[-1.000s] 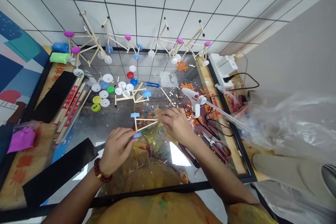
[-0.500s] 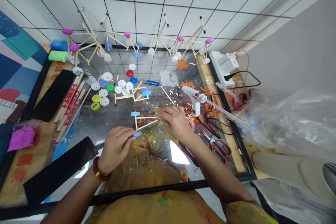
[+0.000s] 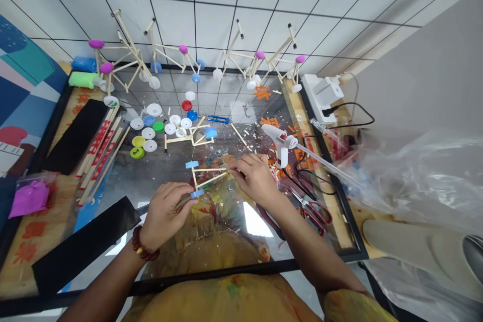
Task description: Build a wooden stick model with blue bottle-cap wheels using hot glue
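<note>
One triangular stick frame (image 3: 211,169), blue caps at two corners, held above the tabletop (image 3: 151,173) between both hands. Its pointed end is pinched by the right hand (image 3: 253,176); the near cap (image 3: 196,194) is met by the fingers of the left hand (image 3: 166,211), whether gripped or merely touched cannot be told. One glue gun (image 3: 281,157), beside the right hand. Risks, as judged: thin joints could be snapped by uneven pressure; the cap could be skewed by a sideways push; the gun could be knocked by the right forearm.
</note>
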`<state>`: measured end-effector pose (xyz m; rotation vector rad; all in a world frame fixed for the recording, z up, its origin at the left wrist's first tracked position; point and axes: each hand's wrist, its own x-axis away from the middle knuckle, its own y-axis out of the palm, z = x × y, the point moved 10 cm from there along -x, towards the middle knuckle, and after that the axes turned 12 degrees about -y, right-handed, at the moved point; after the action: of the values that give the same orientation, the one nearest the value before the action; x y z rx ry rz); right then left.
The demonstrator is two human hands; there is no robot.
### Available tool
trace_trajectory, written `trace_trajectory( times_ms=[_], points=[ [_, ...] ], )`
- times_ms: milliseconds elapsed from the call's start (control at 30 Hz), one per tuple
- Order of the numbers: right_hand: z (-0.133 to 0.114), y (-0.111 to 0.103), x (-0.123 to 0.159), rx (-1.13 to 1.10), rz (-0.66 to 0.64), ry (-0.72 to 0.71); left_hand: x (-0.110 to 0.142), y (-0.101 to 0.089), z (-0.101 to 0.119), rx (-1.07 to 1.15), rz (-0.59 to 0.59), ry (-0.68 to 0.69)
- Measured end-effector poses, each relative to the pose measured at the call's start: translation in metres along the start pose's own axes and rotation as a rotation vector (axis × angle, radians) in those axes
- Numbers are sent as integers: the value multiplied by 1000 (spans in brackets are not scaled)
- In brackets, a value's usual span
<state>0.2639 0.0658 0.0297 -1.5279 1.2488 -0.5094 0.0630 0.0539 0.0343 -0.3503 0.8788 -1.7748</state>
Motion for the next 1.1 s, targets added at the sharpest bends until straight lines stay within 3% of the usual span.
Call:
trace_trajectory(
  times_ms=[333, 1100],
  points=[
    [-1, 2, 2, -16, -11, -23, -1, 5, -1, 23, -72, 10],
    [-4, 3, 3, -46, -12, -44, -2, 4, 2, 25, -73, 20]
  ],
)
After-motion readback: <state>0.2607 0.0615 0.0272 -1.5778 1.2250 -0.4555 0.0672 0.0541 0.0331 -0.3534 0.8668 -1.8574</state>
